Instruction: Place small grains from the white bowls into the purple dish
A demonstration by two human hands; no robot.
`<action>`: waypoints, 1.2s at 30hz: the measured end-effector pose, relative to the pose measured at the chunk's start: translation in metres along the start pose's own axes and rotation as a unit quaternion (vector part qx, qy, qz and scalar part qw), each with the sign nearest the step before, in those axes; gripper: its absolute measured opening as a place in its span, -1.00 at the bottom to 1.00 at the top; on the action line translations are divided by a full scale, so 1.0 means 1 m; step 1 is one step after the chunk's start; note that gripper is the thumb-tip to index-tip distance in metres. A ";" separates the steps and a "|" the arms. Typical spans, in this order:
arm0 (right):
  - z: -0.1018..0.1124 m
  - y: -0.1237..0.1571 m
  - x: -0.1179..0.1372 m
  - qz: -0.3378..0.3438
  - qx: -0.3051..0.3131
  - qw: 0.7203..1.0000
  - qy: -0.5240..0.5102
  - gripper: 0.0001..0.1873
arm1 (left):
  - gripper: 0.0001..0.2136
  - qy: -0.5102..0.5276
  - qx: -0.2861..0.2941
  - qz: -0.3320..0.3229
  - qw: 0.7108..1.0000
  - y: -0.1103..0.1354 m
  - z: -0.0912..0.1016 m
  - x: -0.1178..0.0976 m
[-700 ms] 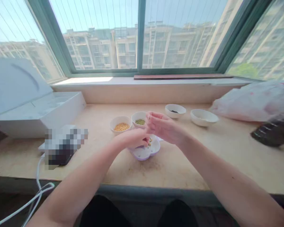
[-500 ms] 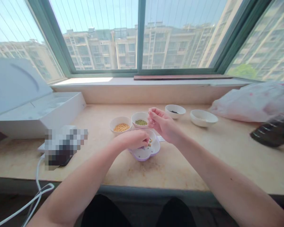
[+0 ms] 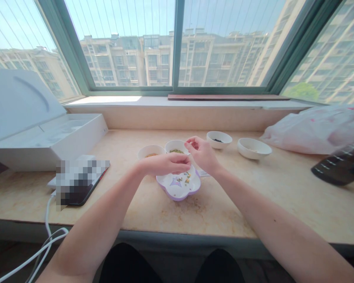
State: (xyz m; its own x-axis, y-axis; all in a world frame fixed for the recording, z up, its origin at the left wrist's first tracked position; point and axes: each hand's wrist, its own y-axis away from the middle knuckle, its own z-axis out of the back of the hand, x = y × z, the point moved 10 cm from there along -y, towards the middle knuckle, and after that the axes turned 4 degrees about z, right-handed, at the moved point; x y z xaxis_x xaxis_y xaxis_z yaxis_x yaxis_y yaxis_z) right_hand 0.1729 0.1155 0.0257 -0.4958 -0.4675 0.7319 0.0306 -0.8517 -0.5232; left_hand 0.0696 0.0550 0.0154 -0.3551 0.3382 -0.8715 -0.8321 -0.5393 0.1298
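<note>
My left hand [image 3: 172, 163] hovers over the far side of a purple-rimmed, flower-shaped plate [image 3: 177, 193], fingers together and closed against the thumb. Small green and yellow grains [image 3: 187, 179] lie scattered on the plate. Close by, my right hand [image 3: 202, 153] is pinched at the right rim of a white bowl of green beans [image 3: 176, 151]. Whatever either pinch holds is too small or hidden to make out. Behind my left wrist, a white bowl of yellow kernels [image 3: 151, 149] is partly covered.
Farther right stand a white bowl with black grains [image 3: 217, 140] and another white bowl with pale contents [image 3: 253, 149]. A plastic bag [image 3: 315, 129] and a dark ridged object [image 3: 339, 165] lie at right. At left are an open white box [image 3: 76, 133], a phone [image 3: 88, 192] and a white cable [image 3: 48, 236].
My left hand has lifted off the plate toward the bowls, uncovering more of the plate and covering more of the yellow kernels. My right hand has shifted only slightly.
</note>
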 end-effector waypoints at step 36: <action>-0.034 0.022 0.029 0.089 0.240 0.959 0.123 -0.86 | -0.88 -0.070 -0.475 -0.009 0.877 0.023 0.087 0.021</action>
State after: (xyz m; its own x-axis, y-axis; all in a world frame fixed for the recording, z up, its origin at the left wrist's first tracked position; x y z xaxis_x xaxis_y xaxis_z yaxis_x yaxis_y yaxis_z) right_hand 0.1295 0.0913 0.0209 -0.6331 -0.5957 0.4942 0.5005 -0.8021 -0.3257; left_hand 0.0063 0.1166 0.0415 -0.4498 0.4099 -0.7935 -0.1325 -0.9092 -0.3946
